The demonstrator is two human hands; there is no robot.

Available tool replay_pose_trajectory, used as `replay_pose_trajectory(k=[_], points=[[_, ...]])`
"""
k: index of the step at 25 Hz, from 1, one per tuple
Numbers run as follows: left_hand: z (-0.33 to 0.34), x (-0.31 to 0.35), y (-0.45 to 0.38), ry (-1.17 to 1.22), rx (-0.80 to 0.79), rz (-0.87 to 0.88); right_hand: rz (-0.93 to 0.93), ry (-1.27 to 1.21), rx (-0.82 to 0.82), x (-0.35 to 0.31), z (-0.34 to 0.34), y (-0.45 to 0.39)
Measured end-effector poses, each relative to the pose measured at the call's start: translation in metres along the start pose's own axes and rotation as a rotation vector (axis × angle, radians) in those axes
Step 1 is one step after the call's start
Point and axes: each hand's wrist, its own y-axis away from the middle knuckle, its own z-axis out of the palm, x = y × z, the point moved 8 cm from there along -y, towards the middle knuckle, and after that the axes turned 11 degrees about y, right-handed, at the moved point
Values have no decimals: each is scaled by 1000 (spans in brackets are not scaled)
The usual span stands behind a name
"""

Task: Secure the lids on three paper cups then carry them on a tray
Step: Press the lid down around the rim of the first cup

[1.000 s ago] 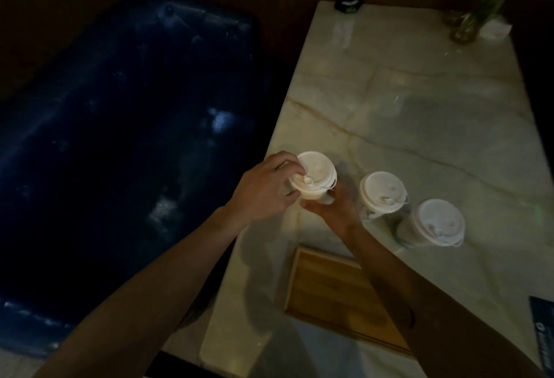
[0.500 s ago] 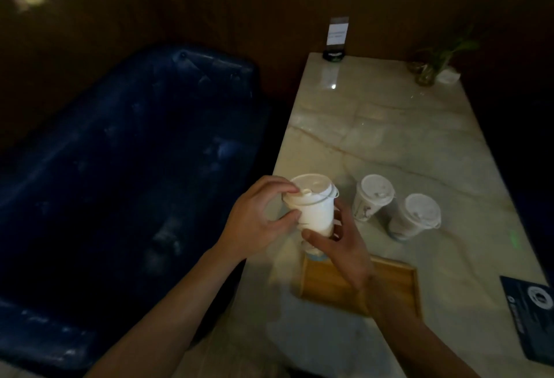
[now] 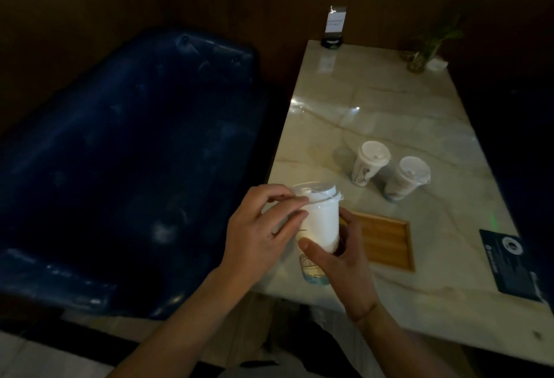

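wooden tray [image 3: 386, 243] half hidden behind hands, table sign [image 3: 335, 22] text unreadable

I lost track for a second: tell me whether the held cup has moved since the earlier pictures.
Yes. The held cup came toward the person: earlier beside the middle cup, it is now lifted by the wooden tray.

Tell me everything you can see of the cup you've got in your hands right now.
The held cup is a tall white paper cup with faint line art and a blue band near its base. A white plastic lid with a small side tab sits on top. It is roughly upright, tilted slightly, lifted over the near left edge of the marble table, beside the wooden tray. The right hand wraps its lower body; the left hand pinches the lid rim. Contents hidden.
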Motion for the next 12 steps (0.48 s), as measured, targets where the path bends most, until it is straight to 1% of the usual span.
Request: replay_pose_trajectory(k=[3,6,9,12], points=[[-8,9,11,1,17,-12,-21,46,34,-2,6,15],[-15,15,13,-14,28,-40,-24,110,104,-10,8,23],[-16,17,10,-14,34,-98,-36,175,180,-18,4,27],[-13,19,4,-13,25,-152,-66,202,206,-25,2,25]])
